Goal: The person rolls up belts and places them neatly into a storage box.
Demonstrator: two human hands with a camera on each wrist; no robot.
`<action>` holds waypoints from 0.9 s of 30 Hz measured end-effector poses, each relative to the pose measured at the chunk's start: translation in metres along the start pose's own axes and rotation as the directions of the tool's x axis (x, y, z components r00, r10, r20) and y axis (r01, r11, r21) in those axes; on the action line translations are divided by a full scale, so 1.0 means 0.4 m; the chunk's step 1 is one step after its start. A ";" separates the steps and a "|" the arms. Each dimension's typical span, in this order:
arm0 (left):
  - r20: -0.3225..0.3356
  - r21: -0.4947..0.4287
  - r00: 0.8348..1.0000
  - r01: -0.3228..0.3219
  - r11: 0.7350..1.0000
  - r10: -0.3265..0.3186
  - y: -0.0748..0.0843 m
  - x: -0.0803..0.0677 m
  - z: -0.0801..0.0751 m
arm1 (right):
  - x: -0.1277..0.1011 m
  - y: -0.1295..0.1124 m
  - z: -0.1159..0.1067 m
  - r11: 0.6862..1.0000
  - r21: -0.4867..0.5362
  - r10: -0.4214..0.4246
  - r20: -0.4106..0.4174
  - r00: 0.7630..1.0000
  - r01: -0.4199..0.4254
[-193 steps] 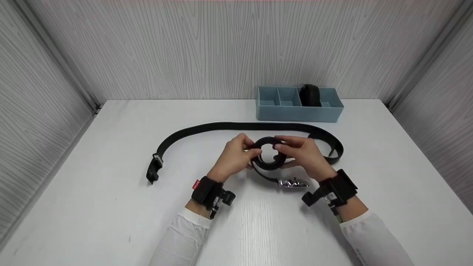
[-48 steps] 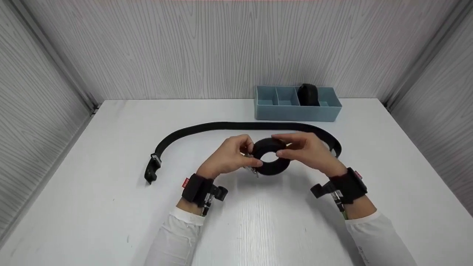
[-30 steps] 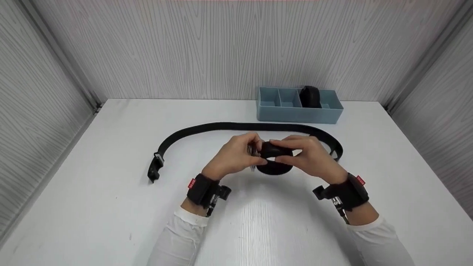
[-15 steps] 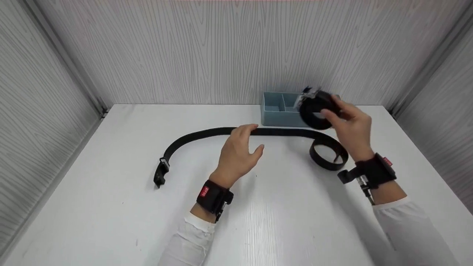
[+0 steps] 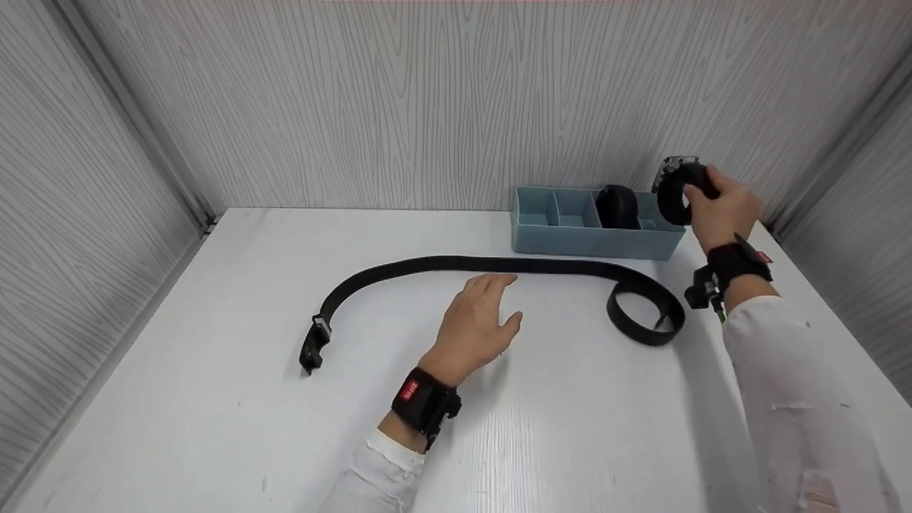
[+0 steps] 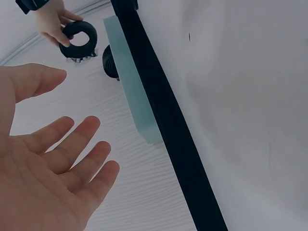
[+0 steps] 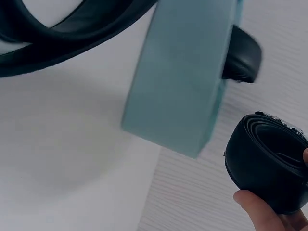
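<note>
Matt black leather rolled belt point(image 5: 675, 194), smooth blue plastic organiser point(image 5: 591, 239), wood-grain white table point(image 5: 214, 399)

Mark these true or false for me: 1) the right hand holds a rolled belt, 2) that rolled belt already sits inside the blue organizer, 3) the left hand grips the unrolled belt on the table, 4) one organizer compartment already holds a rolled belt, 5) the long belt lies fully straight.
1. The right hand holds a rolled belt. True.
2. That belt sits inside the blue organizer. False: it is held in the air above the organizer's right end.
3. The left hand grips the unrolled belt. False: its fingers are spread and hold nothing, beside the belt.
4. One compartment already holds another rolled belt. True.
5. The unrolled belt lies fully straight. False: it curves, and its right end curls into a loop.
</note>
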State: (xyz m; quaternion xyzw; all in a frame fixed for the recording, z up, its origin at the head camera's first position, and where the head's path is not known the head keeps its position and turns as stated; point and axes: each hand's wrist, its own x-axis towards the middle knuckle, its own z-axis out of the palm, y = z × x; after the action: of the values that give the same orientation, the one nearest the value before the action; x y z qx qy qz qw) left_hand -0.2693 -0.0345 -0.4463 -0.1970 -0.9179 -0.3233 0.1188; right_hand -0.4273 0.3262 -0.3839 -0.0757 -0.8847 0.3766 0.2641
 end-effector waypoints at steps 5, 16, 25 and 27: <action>-0.003 -0.008 1.000 -0.004 1.000 0.004 0.001 -0.022 -0.006 | -0.007 0.012 0.048 0.991 -0.111 -0.071 0.021 0.997 0.073; 0.012 -0.019 1.000 0.005 1.000 -0.005 -0.007 -0.053 -0.025 | -0.036 0.010 0.108 0.958 -0.244 -0.112 0.159 0.981 0.149; 0.055 -0.012 0.998 0.026 1.000 -0.025 -0.004 -0.044 -0.030 | -0.042 -0.016 0.033 0.950 -0.233 -0.086 0.443 0.892 0.207; 0.075 -0.013 0.997 0.033 0.999 -0.032 0.000 -0.042 -0.031 | -0.062 -0.028 -0.009 0.956 -0.198 -0.102 0.462 0.881 0.215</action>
State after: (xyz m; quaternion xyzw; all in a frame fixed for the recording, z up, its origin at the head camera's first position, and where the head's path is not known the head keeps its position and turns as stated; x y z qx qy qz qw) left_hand -0.2530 -0.0473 -0.4427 -0.1950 -0.9225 -0.3239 0.0779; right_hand -0.4036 0.3125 -0.3841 0.0541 -0.9641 0.2495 0.0727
